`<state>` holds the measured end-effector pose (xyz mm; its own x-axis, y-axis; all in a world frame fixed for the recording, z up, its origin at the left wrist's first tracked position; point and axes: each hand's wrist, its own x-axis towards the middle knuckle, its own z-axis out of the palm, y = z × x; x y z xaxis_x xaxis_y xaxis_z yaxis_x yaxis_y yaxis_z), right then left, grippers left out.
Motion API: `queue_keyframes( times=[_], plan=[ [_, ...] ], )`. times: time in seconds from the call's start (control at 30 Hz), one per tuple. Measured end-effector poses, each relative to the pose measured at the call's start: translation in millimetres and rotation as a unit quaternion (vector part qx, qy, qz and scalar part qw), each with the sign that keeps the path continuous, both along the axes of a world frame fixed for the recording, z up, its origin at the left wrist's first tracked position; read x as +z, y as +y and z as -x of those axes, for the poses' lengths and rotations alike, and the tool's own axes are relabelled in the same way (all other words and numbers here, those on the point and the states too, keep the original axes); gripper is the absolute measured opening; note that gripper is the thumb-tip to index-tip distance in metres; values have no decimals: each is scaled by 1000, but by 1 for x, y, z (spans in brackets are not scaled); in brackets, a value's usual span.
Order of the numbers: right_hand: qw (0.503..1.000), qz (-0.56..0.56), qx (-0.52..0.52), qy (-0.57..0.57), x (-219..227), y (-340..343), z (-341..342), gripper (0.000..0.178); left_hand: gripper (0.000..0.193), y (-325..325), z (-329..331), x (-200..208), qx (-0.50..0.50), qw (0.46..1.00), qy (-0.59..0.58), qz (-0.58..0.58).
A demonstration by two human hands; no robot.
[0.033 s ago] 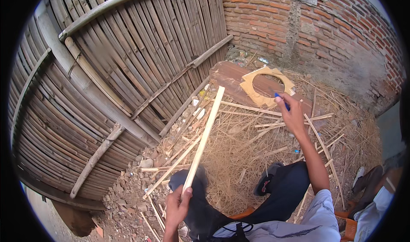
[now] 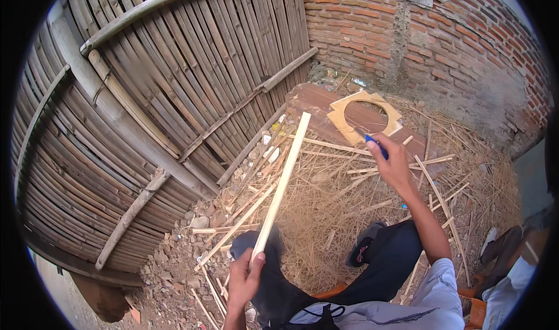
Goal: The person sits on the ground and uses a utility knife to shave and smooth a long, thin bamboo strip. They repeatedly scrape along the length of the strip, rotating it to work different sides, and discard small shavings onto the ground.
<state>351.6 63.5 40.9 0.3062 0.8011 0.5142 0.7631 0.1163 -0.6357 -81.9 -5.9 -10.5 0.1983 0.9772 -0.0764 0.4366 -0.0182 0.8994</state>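
Observation:
My left hand [image 2: 245, 276] is closed round the lower end of a long, pale bamboo strip [image 2: 283, 185]. The strip slants up and away from me, above my left knee, with its far end free. In my right hand [image 2: 394, 165] is a blue-handled knife [image 2: 377, 147], its thin blade pointing up and left. The knife is apart from the strip, to the right of its upper part. Just beyond the knife lies a flat yellowish board with a round hole [image 2: 339, 120]; from this angle I cannot tell whether the blade touches it.
The holed board rests on a brown plank [image 2: 308, 106]. Shavings [image 2: 317, 213] and several loose strips [image 2: 439, 190] litter the ground. A bamboo fence [image 2: 192, 68] stands left, a brick wall [image 2: 361, 27] behind. Another person's leg [image 2: 505, 242] shows at right.
My right hand with the knife has come slightly left and nearer to me. The strip in my left hand has shifted a little, its far end moving up and right.

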Motion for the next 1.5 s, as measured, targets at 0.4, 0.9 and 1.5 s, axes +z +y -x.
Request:
queue_keyframes(
  times=[0.4,0.9,1.5],
  plan=[
    [967,-114,177,-146,3,-62,105,28,37,11,-90,24,-141,982,-125,23],
    [984,-103,124,-81,8,-46,77,29,49,14,-94,14,-175,972,-145,67],
    [968,-71,189,-149,-8,-63,114,29,50,28,-91,9,-218,928,-274,129]
  ],
)
